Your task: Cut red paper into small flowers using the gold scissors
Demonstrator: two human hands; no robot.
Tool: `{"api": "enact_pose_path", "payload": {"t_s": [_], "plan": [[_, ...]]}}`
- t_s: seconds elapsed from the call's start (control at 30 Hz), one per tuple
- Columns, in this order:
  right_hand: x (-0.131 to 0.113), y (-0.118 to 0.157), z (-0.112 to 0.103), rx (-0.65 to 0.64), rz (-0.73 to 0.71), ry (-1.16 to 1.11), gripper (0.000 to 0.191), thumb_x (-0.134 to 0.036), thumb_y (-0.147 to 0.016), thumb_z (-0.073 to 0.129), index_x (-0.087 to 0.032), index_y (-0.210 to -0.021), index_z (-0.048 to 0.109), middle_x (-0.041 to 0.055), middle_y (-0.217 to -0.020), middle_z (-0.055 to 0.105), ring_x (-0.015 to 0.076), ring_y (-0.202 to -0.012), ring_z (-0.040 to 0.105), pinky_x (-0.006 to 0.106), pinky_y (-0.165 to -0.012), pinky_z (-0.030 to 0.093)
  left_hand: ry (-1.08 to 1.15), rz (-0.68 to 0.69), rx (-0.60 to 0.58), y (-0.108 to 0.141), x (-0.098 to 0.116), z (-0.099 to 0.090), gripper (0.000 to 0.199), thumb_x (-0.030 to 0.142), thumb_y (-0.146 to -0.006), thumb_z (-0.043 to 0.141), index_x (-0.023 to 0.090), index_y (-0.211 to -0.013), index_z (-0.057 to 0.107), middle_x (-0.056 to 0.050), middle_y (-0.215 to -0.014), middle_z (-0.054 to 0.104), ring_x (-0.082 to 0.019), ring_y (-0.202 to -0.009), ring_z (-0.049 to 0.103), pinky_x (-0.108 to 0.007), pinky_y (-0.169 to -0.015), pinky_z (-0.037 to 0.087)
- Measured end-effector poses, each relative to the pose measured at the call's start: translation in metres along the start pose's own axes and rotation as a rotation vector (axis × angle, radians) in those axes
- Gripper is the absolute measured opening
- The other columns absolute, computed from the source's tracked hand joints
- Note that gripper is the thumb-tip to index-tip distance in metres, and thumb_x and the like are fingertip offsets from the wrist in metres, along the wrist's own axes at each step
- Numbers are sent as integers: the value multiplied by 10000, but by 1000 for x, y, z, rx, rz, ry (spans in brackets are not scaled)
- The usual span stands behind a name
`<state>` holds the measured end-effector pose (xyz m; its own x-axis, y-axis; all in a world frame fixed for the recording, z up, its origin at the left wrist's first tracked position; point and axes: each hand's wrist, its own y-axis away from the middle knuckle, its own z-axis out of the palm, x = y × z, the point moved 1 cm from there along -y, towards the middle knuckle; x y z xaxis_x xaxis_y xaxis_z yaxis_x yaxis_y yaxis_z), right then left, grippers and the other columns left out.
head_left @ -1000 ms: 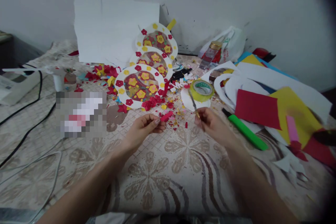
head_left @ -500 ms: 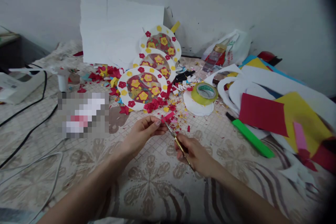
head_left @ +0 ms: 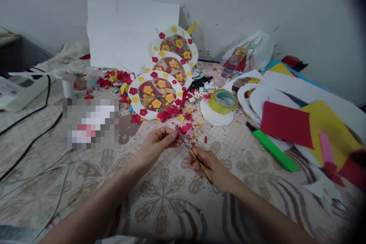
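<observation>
My right hand (head_left: 208, 164) is wrapped round gold-handled scissors (head_left: 195, 157), whose blades point up and left to the fingertips of my left hand (head_left: 161, 143). The left thumb and fingers are pinched on a small piece of red paper (head_left: 177, 129) by the blade tips, mostly hidden by the fingers. Just beyond the blades, a red scrap (head_left: 186, 127) lies among small yellow and red bits. Behind my hands stand overlapping white scalloped discs, the front one (head_left: 132, 101) decorated with red and yellow paper flowers.
To the right are yellow tape (head_left: 213, 105), a green cutter (head_left: 276, 150), red paper (head_left: 286, 124) and yellow paper (head_left: 337, 122). A glue gun (head_left: 68, 85) and cables are at the left. A white board (head_left: 122, 30) leans on the wall behind.
The red strip that stuck out past the blades now shows as a separate scrap beyond them. The scissor blades look more closed; both hands have stayed almost in place.
</observation>
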<state>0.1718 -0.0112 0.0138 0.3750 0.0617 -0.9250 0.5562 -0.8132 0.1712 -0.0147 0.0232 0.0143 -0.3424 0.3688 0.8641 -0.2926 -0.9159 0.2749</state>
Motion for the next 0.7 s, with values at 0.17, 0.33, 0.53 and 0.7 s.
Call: {"api": "enact_pose_path", "payload": {"t_s": [0.17, 0.33, 0.53, 0.7], "plan": [[-3, -1, 0, 11, -3, 25, 356, -520, -857, 429, -185, -739, 447, -19, -634, 489, 105, -542, 414, 219, -497, 295, -15, 0, -6, 0, -1, 0, 172, 279, -754, 673, 131, -783, 591, -19, -723, 681, -109, -675, 631, -251, -730, 499], [-3, -2, 0, 24, -23, 38, 335, -496, -862, 434, -188, -730, 442, -13, -648, 508, 112, -559, 439, 224, -516, 309, -25, 5, 15, 1, -1, -1, 184, 286, -743, 682, 133, -786, 587, -22, -730, 676, -118, -678, 631, -264, -732, 499], [-2, -2, 1, 17, 9, 16, 324, -493, -854, 440, -194, -729, 437, -10, -645, 510, 120, -560, 446, 227, -513, 312, -45, 3, 14, 0, -2, -1, 167, 281, -754, 670, 140, -794, 588, -23, -745, 673, -121, -689, 631, -275, -744, 496], [0, -1, 2, 11, -12, -9, 335, -518, -834, 472, -193, -752, 465, -14, -645, 494, 119, -560, 437, 228, -517, 312, -44, 11, 24, 1, -2, 0, 171, 286, -742, 676, 142, -782, 593, -27, -731, 670, -129, -681, 628, -285, -730, 497]]}}
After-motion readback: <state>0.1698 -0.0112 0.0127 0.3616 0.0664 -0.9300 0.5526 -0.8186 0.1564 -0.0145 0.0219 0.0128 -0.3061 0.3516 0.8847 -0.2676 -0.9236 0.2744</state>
